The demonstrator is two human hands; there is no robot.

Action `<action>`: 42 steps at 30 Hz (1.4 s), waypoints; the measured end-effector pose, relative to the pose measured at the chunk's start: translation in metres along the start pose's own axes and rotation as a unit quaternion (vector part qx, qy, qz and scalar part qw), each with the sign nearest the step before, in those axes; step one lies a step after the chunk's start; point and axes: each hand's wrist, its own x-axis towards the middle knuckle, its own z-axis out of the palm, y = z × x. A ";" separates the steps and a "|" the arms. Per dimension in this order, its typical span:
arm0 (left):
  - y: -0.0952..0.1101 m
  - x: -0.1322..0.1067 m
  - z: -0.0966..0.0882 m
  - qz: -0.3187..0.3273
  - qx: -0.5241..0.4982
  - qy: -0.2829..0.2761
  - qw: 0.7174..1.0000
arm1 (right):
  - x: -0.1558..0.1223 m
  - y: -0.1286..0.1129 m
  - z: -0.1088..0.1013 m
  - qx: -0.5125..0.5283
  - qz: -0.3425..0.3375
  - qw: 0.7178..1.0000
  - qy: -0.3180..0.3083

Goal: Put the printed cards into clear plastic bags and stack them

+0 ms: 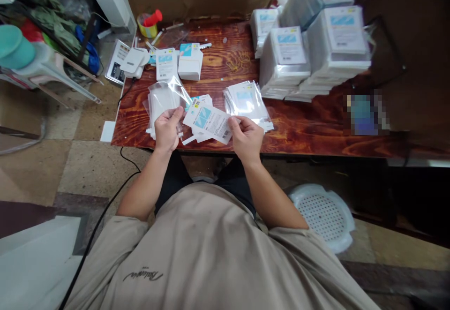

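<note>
My right hand (247,139) pinches the lower right corner of a white printed card (208,120) with a light blue picture and a yellow mark. Closed thumb to finger, my left hand (168,129) grips a clear plastic bag (182,93) whose film rises shiny above the fingers. The card's left end comes close to the left fingertips; whether they touch is unclear. Beneath the card lie more loose cards (204,137). Under and behind my left hand is a pile of clear bags (158,100). Beyond my right hand sits a stack of bagged cards (246,101).
Tall stacks of packed cards (286,61) stand at the table's back right. A banded card stack (190,66), rubber bands (239,61), a yellow tape roll (147,27) and a white device (135,61) lie further back. A perforated stool (321,216) stands right; a black cable (105,211) runs left.
</note>
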 end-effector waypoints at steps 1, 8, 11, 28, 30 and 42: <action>0.003 0.000 -0.003 -0.005 0.001 0.001 1.000 | -0.001 0.001 -0.004 0.006 0.013 1.000 -0.015; 0.008 0.000 -0.008 -0.017 0.007 -0.007 1.000 | -0.003 0.007 -0.019 0.009 0.085 0.988 -0.125; 0.003 -0.004 -0.004 -0.007 0.009 -0.014 1.000 | -0.003 0.008 -0.009 0.003 0.028 0.998 -0.056; 0.006 -0.019 -0.007 -0.004 0.001 -0.024 1.000 | -0.014 0.000 0.002 0.067 0.018 0.974 -0.215; 0.009 -0.022 -0.005 -0.011 -0.016 -0.035 0.999 | -0.013 0.002 -0.001 0.069 0.004 0.968 -0.239; -0.011 -0.038 -0.001 -0.113 0.143 -0.256 0.949 | -0.001 0.008 0.012 0.038 0.016 0.980 -0.197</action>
